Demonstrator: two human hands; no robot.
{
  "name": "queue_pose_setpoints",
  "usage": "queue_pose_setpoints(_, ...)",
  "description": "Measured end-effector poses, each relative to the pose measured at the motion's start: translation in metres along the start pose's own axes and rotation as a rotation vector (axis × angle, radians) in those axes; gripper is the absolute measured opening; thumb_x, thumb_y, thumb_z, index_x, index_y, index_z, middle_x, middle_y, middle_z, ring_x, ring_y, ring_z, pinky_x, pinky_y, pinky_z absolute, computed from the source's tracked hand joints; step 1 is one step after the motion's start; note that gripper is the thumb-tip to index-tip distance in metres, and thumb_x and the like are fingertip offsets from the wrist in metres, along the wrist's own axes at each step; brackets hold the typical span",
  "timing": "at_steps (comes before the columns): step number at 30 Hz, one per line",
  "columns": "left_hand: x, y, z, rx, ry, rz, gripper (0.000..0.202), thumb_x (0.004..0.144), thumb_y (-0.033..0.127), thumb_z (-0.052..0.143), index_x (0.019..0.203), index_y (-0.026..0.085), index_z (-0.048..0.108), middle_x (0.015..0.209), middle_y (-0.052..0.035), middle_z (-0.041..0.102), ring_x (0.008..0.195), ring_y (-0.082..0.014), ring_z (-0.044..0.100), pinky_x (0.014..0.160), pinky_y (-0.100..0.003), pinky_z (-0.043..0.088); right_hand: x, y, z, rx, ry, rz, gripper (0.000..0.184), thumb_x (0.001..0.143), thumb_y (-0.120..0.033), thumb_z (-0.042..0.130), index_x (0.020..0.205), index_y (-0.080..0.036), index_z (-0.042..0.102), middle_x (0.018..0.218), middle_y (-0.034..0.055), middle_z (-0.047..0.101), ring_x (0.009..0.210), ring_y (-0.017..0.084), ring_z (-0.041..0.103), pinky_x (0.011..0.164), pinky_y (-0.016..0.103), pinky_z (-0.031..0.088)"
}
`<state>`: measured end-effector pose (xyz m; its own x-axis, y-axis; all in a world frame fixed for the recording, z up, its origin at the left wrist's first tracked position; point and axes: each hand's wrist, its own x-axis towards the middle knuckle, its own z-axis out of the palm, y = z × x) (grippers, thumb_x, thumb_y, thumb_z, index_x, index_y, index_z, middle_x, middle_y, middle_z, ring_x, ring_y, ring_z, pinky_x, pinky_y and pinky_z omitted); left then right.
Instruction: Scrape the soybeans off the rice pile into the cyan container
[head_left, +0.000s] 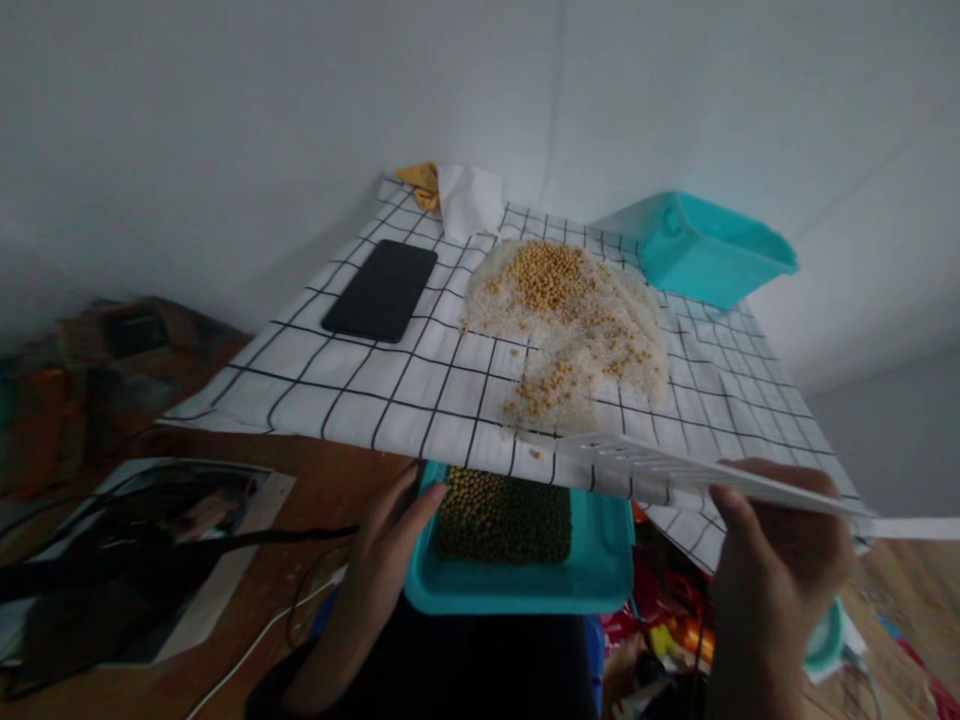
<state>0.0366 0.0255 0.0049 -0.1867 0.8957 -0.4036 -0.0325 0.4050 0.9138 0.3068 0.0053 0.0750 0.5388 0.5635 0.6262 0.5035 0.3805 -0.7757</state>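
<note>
My left hand point(390, 540) grips the left rim of a teal plastic bin point(525, 590), thumb over the edge, just below the table's front edge. Soybeans point(480, 500) lie inside it, pale on the left and dark in shadow on the right. In my right hand point(787, 540) is a thin white slotted plastic piece point(675, 465), seen nearly edge-on, its far end at the table's front edge. Beyond that end, a spread of white rice grains point(630, 300) covers part of the checked cloth. Soybeans point(551, 275) are heaped on the rice and scattered towards me.
A black tablet or phone point(382, 290) lies left on the checked tablecloth point(450, 390). Another teal bin point(712, 250) stands at the back right. White paper point(471, 200) and a yellow cloth-like item point(424, 185) sit by the wall. Clutter and cables lie on the floor.
</note>
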Motion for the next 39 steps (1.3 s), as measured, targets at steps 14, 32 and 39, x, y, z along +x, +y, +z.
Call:
queue_pose_setpoints(14, 0.001, 0.003, 0.002, -0.028, 0.005, 0.028, 0.039, 0.072, 0.050, 0.071, 0.101, 0.024, 0.075, 0.117, -0.0045, 0.076, 0.121, -0.0299, 0.064, 0.108, -0.037, 0.045, 0.011, 0.006, 0.012, 0.003, 0.191, 0.126, 0.030, 0.066, -0.032, 0.084, 0.081, -0.019, 0.062, 0.075, -0.0026, 0.062, 0.069, 0.015, 0.056, 0.071, 0.032, 0.047)
queue_pose_setpoints(32, 0.014, -0.021, -0.010, -0.011, 0.041, -0.053, 0.044, 0.069, 0.050, 0.076, 0.105, 0.024, 0.076, 0.130, -0.0064, 0.071, 0.128, -0.0328, 0.059, 0.114, -0.045, 0.041, 0.039, 0.025, 0.051, -0.027, 0.008, 0.072, 0.028, 0.070, -0.037, 0.082, 0.076, -0.019, 0.061, 0.077, 0.0010, 0.063, 0.071, 0.016, 0.059, 0.077, 0.037, 0.051)
queue_pose_setpoints(39, 0.007, -0.007, -0.001, -0.025, 0.025, -0.017, 0.041, 0.070, 0.048, 0.074, 0.103, 0.023, 0.075, 0.124, -0.0056, 0.074, 0.128, -0.0301, 0.059, 0.113, -0.039, 0.041, 0.034, 0.015, 0.044, 0.060, -0.047, 0.106, 0.024, 0.070, -0.030, 0.083, 0.074, -0.019, 0.061, 0.072, -0.0009, 0.062, 0.070, 0.015, 0.059, 0.073, 0.033, 0.049)
